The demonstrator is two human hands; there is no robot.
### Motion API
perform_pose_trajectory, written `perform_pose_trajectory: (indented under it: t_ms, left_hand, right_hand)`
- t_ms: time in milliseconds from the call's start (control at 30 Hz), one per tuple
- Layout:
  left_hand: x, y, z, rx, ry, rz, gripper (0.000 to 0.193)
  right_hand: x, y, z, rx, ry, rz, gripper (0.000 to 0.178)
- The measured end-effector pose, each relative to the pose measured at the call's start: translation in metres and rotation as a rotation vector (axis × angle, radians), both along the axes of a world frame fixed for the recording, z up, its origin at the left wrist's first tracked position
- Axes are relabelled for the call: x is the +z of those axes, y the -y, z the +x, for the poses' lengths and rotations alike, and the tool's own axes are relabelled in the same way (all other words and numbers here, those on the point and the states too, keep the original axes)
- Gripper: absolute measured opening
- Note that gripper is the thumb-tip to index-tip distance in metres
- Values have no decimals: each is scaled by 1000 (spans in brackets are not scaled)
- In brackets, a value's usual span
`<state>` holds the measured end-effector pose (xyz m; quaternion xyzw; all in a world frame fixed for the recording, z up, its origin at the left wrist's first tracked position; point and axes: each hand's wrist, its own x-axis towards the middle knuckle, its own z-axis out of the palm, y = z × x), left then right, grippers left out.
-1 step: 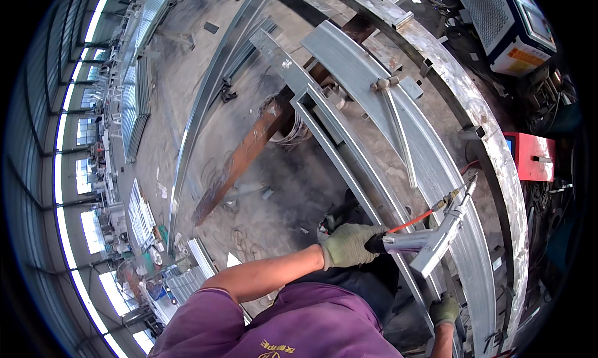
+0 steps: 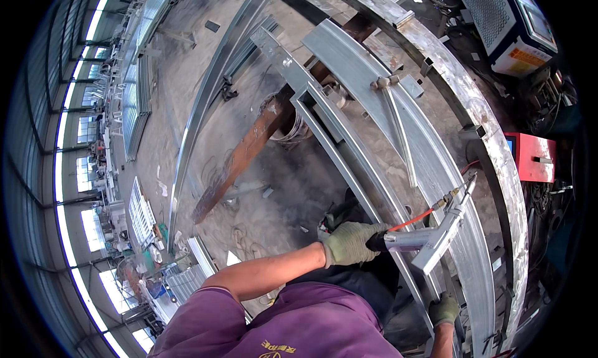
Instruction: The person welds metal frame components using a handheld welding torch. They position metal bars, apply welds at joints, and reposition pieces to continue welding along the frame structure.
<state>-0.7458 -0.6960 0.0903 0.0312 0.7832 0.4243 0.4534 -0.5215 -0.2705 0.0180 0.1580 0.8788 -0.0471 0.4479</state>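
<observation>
My left hand (image 2: 352, 244), in a pale green knit glove, is closed at the black end of a silver, tube-bodied tool (image 2: 408, 240). An orange-red hose (image 2: 414, 221) runs along it to a brass fitting (image 2: 445, 201). Across the tool's far end sits a light metal bar (image 2: 441, 243), slanting over the steel profiles. Lower right, my gloved right hand (image 2: 443, 309) is wrapped round part of a long galvanized steel channel (image 2: 355, 162); its fingertips are partly hidden.
A hammer (image 2: 395, 121) lies on a wide curved steel strip (image 2: 430, 165). Beyond it arcs a large steel frame (image 2: 479, 112). A rusty beam (image 2: 243, 159) crosses below the channel, beside a bucket (image 2: 289, 131). A red box (image 2: 532, 157) and a machine cabinet (image 2: 511, 28) stand at right.
</observation>
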Motion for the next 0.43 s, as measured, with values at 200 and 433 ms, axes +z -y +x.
perform_pose_trajectory:
  t_ms: [200, 433]
  left_hand:
    - [-17, -14, 0, -30, -59, 4, 56]
    - [-28, -23, -1, -156, -93, -176, 60]
  right_hand:
    - [-2, -6, -11, 121, 91, -38, 33]
    - [-6, -15, -20, 224, 219, -146, 35]
